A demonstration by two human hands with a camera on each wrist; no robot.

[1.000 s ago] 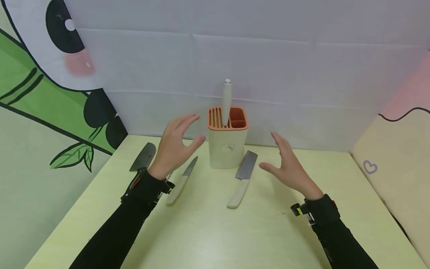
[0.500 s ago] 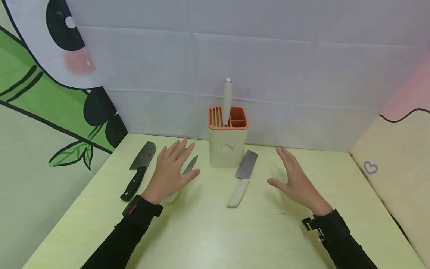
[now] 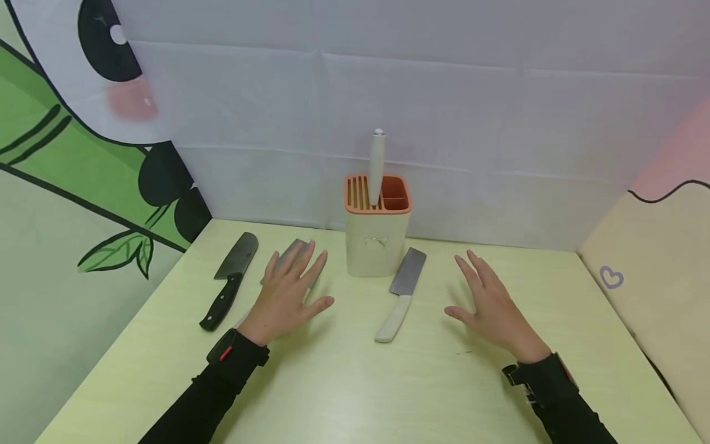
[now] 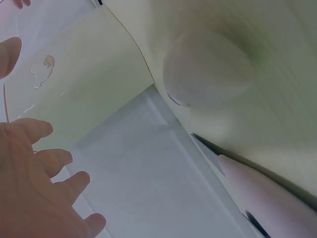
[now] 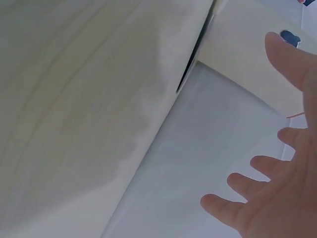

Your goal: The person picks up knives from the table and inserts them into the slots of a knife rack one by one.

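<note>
My left hand (image 3: 285, 302) hovers with spread fingers over a wide grey blade (image 3: 291, 250), partly hiding it and what lies beneath. Left of it lies a black-handled cleaver (image 3: 228, 280). In the left wrist view, a pale knife handle (image 4: 267, 193) and a blurred pale rounded shape (image 4: 208, 69) sit beyond the fingers. A cream knife block (image 3: 371, 246) with an orange slotted top holds one upright white handle (image 3: 376, 169). In front of its right side rests a white-handled cleaver (image 3: 408, 271). To the right, my right hand (image 3: 496, 311) is spread above the table, holding nothing.
The pale wooden table (image 3: 344, 394) meets a white fabric backdrop (image 3: 444, 123) behind the block. Printed cartoon panels stand at left and right, the right one bearing a small purple heart (image 3: 612, 276).
My left hand has drawn back toward me and lowered, uncovering the black cleaver and covering most of the small pale-handled knife. My right hand has shifted slightly right and toward me. The knives have stayed put.
</note>
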